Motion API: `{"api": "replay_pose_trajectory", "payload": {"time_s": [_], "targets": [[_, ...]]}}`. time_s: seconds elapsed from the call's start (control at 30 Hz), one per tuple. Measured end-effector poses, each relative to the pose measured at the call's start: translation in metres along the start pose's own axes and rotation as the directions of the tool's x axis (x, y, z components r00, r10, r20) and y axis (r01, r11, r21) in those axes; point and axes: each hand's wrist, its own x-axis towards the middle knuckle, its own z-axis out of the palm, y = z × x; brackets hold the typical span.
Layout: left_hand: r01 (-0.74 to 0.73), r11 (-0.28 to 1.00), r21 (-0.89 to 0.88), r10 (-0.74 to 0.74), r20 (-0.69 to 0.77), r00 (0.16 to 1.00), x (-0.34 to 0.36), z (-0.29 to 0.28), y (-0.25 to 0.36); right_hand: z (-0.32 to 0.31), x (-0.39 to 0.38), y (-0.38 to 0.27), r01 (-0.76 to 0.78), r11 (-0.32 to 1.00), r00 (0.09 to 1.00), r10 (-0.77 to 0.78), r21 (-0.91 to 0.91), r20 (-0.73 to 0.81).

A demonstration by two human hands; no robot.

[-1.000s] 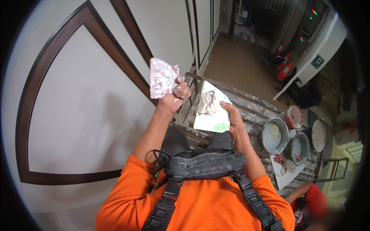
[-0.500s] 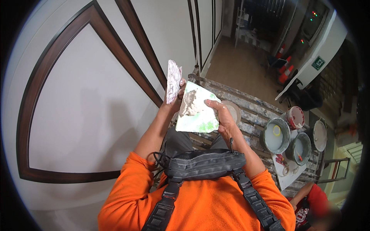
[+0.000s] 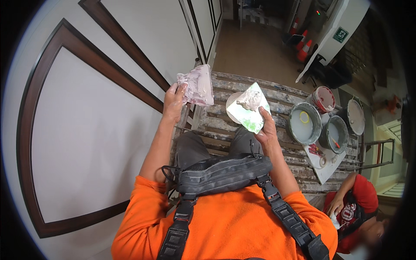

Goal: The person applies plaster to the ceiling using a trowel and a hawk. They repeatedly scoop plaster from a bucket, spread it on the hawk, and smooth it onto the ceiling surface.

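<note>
My left hand (image 3: pixel 175 100) is closed on a flat pinkish board (image 3: pixel 200 84) smeared with thick pale paste, held near the white wall panel. In my right hand (image 3: pixel 266 123) is a white board (image 3: pixel 249 118) with green patches and a lump of grey-beige paste (image 3: pixel 248 99) on top; my thumb lies on its edge. The two boards are apart, both over the paint-spattered slatted platform (image 3: pixel 216 110). A pale round object (image 3: pixel 232 104) sits behind the white board, mostly hidden by it.
Several buckets (image 3: pixel 304 134) of water or paste stand at right, beside a white board (image 3: pixel 319 171) with small tools. A co-worker in red (image 3: pixel 364 193) is at lower right. The framed wall (image 3: pixel 82 130) is at left. Cones (image 3: pixel 304 50) and black chairs (image 3: pixel 336 73) stand beyond the platform.
The boards were nearly together half a second ago and are now apart. My left hand has moved left, its board turned face-up. My right hand's board has moved right and up.
</note>
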Motion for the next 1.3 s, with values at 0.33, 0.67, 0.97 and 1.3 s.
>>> {"api": "replay_pose_trajectory", "payload": {"time_s": [0.33, 0.67, 0.97, 1.3], "targets": [[-0.353, 0.831, 0.43, 0.399, -0.019, 0.917, -0.03, 0.021, 0.024, 0.067, -0.012, 0.038, -0.136, 0.982, 0.991, 0.135, -0.129, -0.015], [-0.681, 0.575, 0.454, 0.531, 0.426, 0.733, -0.046, -0.016, 0.015, 0.088, -0.001, 0.041, -0.144, 0.887, 0.989, 0.136, -0.438, -0.051], [-0.173, 0.022, 0.985, 0.833, 0.077, 0.548, -0.084, -0.284, 0.209, 0.044, 0.02, -0.033, 0.025, 0.997, 0.98, -0.011, -0.068, 0.2], [-0.924, 0.38, 0.036, 0.905, 0.193, 0.379, -0.224, -0.39, 0.584, -0.02, 0.054, 0.007, 0.439, 0.589, 0.873, -0.102, -0.679, 0.476]]}}
